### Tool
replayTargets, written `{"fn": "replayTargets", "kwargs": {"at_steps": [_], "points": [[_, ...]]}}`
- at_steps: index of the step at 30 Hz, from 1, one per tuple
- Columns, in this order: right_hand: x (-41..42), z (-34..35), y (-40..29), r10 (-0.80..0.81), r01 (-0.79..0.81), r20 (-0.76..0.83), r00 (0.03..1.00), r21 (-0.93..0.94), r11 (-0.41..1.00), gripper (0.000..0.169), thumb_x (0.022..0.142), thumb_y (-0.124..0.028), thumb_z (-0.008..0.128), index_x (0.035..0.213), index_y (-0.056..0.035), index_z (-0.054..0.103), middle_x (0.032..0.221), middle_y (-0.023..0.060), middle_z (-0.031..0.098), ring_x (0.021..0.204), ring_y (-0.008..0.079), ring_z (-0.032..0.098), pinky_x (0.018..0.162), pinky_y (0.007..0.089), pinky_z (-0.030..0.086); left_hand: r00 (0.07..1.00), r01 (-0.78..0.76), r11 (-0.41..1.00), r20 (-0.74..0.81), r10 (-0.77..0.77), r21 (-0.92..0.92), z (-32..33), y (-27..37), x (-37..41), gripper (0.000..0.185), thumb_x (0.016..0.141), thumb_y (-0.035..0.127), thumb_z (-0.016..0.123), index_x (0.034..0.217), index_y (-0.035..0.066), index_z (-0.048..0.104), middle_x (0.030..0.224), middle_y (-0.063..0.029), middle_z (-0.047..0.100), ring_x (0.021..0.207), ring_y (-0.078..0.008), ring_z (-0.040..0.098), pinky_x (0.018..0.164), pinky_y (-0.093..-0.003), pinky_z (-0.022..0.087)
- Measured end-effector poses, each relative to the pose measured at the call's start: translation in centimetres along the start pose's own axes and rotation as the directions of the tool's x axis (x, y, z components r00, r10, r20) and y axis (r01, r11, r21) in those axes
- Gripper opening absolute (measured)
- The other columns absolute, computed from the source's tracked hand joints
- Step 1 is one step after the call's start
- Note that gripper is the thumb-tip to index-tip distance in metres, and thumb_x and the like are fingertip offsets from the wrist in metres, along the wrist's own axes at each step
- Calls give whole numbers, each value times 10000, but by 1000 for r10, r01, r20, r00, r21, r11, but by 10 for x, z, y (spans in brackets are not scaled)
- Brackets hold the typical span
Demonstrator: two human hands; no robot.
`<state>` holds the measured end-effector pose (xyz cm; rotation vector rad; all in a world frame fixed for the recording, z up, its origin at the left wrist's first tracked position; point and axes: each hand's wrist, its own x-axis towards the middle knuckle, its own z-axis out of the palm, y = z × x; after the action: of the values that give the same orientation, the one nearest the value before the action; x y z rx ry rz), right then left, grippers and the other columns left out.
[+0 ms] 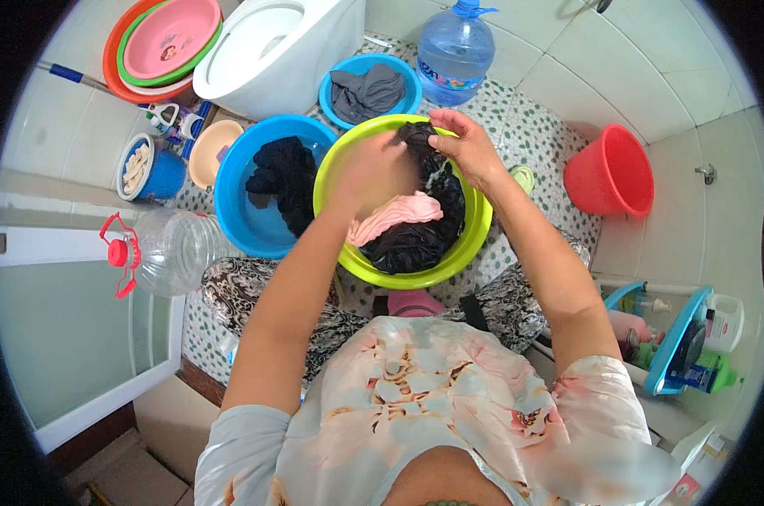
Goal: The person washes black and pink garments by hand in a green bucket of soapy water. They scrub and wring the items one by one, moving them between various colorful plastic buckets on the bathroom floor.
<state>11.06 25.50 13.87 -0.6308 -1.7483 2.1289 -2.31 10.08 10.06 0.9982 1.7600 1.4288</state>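
Note:
Both hands are over a lime-green basin [413, 279] on the floor in front of me. Wet black cloth [413, 243] fills much of it, with white suds on one fold. A pink ribbed cloth [396, 217] lies across the black cloth, near my left wrist. My right hand [464, 144] has a raised part of the black cloth between thumb and fingers at the far rim. Motion blurs my left hand [382, 167]; it is beside the same raised part, and its grip is unclear.
Left stands a blue basin [227, 209] with black cloth in water; beyond, a smaller blue basin [415, 95] holds grey cloth. A water bottle [456, 57], toilet [331, 57], red bucket [587, 177] and clear jug [173, 250] surround them. A bottle rack [676, 341] is right.

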Motion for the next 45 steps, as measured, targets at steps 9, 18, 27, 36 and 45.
{"fn": "replayTargets", "kwargs": {"at_steps": [9,18,27,36,45], "points": [[4,26,-39,1,105,319,948,-314,944,610,742,3,762,1300,-73,525,1122,-17,606,932,101,557,873,287,470,984,-104,875,81,161,-474,-38,98,13,317,962,143,464,1231,-8,535,1126,-78,616,1049,-159,581,959,-314,434],[1,29,-46,-291,292,122,949,9,956,372,849,-126,676,1199,-38,589,1127,20,630,1009,105,563,888,274,456,976,-108,731,-212,-52,-674,-58,114,27,308,955,56,422,1240,-17,512,1158,-122,606,1070,-200,588,955,-321,459],[22,36,-14,-464,247,-243,852,-594,766,226,840,-207,639,988,-39,671,922,181,683,874,329,667,784,393,515,991,127,989,-37,-131,-81,-3,78,-13,414,934,262,560,1246,-3,499,1213,-119,559,1108,-237,567,939,-378,472],[-53,109,88,-528,517,345,776,-827,220,150,797,-259,637,840,-120,674,836,113,669,825,307,658,832,490,490,869,402,-36,393,-299,-915,31,-132,-28,421,1001,335,414,1310,59,489,1242,-186,564,1099,-313,558,1002,-470,436],[-14,112,116,-501,340,35,865,-774,534,204,822,-240,593,781,-40,593,742,197,625,706,398,627,679,501,519,863,476,46,456,-218,-878,22,-192,2,446,891,486,536,1151,128,590,1147,-117,625,1063,-305,578,936,-515,461]]}}
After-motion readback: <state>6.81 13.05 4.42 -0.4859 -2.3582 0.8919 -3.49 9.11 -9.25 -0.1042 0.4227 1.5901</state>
